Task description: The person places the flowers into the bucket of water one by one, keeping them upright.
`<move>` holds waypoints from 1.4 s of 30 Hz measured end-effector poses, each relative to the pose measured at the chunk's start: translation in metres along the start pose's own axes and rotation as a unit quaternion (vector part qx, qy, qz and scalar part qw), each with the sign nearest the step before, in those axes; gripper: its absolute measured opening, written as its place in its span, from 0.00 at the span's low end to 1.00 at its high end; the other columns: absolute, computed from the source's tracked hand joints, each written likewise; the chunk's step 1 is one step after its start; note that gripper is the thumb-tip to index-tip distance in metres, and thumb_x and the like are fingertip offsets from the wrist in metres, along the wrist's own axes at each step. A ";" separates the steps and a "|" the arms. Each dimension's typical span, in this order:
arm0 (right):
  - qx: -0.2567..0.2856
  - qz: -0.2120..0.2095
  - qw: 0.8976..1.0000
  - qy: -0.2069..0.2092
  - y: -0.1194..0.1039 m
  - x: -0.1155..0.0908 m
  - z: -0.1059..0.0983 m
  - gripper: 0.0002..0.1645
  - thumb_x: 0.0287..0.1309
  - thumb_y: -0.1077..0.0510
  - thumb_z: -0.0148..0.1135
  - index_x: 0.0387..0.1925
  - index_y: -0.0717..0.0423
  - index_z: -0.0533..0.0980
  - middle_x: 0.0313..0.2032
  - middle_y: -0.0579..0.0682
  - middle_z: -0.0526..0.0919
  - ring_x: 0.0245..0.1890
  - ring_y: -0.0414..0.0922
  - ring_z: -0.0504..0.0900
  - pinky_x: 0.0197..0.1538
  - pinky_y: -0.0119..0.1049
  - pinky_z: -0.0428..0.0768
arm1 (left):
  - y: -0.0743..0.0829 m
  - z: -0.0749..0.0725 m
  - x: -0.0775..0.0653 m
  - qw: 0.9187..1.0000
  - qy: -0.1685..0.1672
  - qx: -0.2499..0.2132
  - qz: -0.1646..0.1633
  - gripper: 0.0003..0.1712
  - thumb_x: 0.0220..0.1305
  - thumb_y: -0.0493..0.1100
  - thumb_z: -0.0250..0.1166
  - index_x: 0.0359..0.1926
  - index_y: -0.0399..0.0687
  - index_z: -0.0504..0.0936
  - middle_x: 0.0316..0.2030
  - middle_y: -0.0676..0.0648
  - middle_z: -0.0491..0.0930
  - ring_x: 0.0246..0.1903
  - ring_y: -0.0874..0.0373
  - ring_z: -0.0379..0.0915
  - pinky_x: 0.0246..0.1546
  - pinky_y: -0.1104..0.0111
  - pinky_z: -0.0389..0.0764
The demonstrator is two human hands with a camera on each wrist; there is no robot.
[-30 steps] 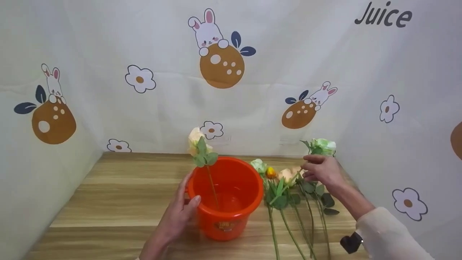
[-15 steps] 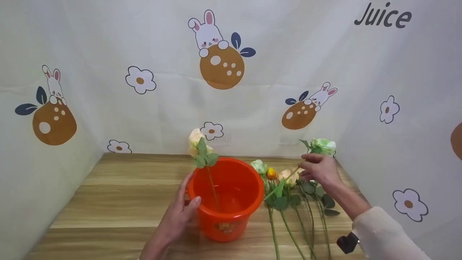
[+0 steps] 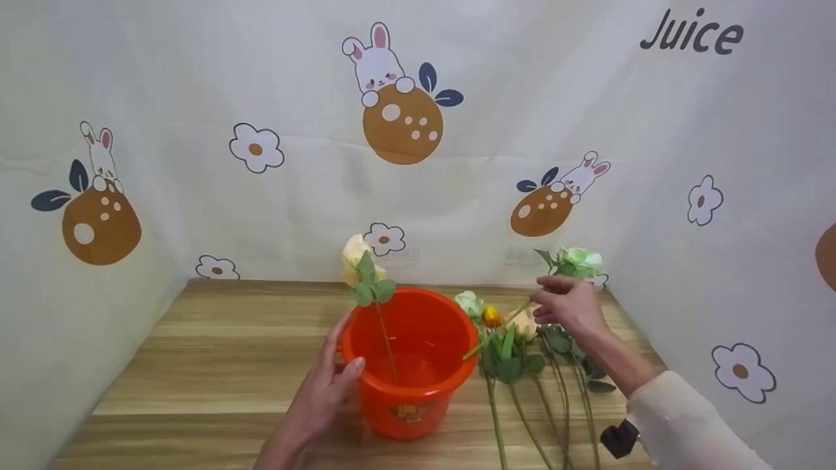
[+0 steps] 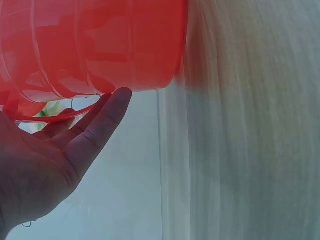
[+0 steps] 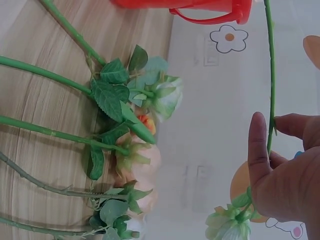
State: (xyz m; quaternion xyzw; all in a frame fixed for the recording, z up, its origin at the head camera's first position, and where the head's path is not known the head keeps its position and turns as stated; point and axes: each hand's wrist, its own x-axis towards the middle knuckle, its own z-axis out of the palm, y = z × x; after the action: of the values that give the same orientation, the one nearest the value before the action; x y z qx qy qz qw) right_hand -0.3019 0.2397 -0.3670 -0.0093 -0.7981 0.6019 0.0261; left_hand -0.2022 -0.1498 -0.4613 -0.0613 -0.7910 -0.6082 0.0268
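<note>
An orange-red bucket [image 3: 408,411] stands upright on the wooden table. My left hand [image 3: 320,391] rests against its left side, thumb near the rim. In the left wrist view, that hand's fingers [image 4: 102,132] extend nearly straight along the bucket wall, beside its handle [image 4: 50,119]. Inside the bucket leans a peach rose [image 3: 356,254], its leafy stem slanting down. My right hand [image 3: 568,303] pinches the green stem [image 5: 271,75] of a pale green rose [image 3: 580,261] between thumb and fingers. The stem's lower end reaches the bucket's right rim in the head view.
Right of the bucket lie several flowers: a white-green rose [image 3: 467,303], an orange bud [image 3: 491,316] and peach roses [image 3: 522,323]. Their stems [image 3: 529,418] point toward the near edge. Printed cloth [image 3: 294,209] hangs behind the table [image 3: 215,365].
My right hand has moved left with the pale green rose, bringing the stem's lower end to the bucket's right rim. The left hand stays on the bucket.
</note>
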 end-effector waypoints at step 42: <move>-0.020 -0.076 0.996 0.034 -0.012 -0.010 0.040 0.28 0.63 0.63 0.70 0.63 0.67 0.78 0.44 0.57 0.84 0.28 0.38 0.86 0.32 0.31 0.88 | -0.003 0.001 0.000 1.000 0.001 -0.012 -0.024 0.43 0.76 0.63 0.60 0.82 0.84 0.47 0.82 0.52 0.57 0.71 0.43 0.69 0.65 0.44 0.81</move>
State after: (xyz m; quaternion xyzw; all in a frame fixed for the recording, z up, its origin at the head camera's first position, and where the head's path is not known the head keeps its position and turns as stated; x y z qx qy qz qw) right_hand -0.2939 0.1976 -0.3671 0.0300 -0.8069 0.5817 0.0985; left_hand -0.2031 -0.1498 -0.4646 -0.0420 -0.7848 -0.6183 0.0119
